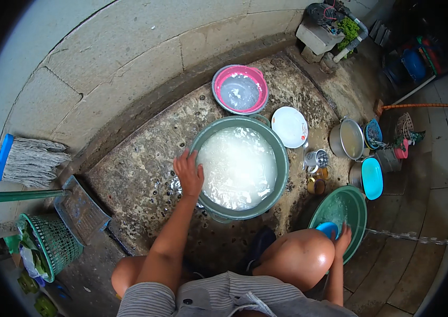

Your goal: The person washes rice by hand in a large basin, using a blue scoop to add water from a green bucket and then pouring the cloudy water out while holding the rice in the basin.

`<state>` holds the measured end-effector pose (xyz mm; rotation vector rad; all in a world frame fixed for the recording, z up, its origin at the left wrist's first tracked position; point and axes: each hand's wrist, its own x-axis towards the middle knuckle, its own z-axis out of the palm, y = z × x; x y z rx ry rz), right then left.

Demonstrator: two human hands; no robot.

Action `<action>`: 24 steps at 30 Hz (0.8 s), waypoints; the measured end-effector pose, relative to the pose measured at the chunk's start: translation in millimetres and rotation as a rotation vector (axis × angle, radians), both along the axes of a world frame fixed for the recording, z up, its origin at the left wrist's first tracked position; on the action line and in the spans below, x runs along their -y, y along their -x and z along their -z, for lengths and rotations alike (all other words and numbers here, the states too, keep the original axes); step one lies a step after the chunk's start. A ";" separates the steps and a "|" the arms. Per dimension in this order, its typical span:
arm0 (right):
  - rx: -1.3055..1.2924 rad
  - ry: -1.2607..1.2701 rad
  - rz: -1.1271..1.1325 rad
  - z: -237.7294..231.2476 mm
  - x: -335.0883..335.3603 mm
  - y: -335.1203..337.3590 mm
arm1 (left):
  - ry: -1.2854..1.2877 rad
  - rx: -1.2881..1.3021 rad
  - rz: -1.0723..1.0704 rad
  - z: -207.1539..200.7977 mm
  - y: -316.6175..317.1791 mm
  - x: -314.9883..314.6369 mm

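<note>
A large green basin of cloudy, sudsy water stands on the floor before me. My left hand is open at its left rim, fingers spread, seeming to touch the edge. To my right, beyond my knee, a smaller green basin holds water, and a thin stream from the right runs into it. Inside this basin my right hand grips a blue plastic bowl, partly hidden by my knee and fingers.
Behind the large basin sit a pink basin and a white plate. Mugs, a metal pot and a light-blue container stand right. At left are a mop, a dustpan and a green basket.
</note>
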<state>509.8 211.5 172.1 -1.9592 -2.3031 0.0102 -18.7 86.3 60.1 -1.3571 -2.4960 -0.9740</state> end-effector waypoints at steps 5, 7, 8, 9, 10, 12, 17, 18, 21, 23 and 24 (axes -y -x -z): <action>-0.419 0.155 -0.546 -33.5 -91.7 184.5 | -0.139 0.531 -0.399 31.3 -31.5 19.6; -0.411 0.313 -0.917 -18.7 -106.1 267.0 | -0.165 0.758 -0.485 46.9 -43.2 27.6; -0.373 0.398 -1.055 1.1 -113.6 298.2 | -0.126 0.618 -0.507 55.4 -48.2 25.8; -0.325 0.455 -1.142 26.5 -117.6 327.0 | -0.087 0.478 -0.526 60.3 -50.9 22.6; -0.271 0.509 -1.221 52.1 -122.7 351.6 | -0.096 0.477 -0.527 57.0 -52.6 17.8; -0.101 0.546 -1.346 90.0 -129.4 396.6 | -0.074 0.564 -0.421 37.0 -52.2 9.8; 0.242 0.966 -1.107 129.0 -96.8 494.9 | -0.091 0.492 -0.537 43.9 -47.9 24.4; 0.240 0.976 -1.107 136.3 -91.2 499.1 | -0.081 0.494 -0.539 43.4 -47.0 26.7; 0.145 1.199 -0.888 171.5 -74.5 504.9 | -0.089 0.562 -0.556 41.7 -43.6 40.7; -0.062 1.475 -0.647 222.6 -124.3 455.1 | -0.165 0.644 -0.460 42.3 -58.7 -4.7; -0.180 1.614 -0.539 236.4 -137.2 435.4 | -0.171 0.662 -0.426 44.2 -64.6 -18.6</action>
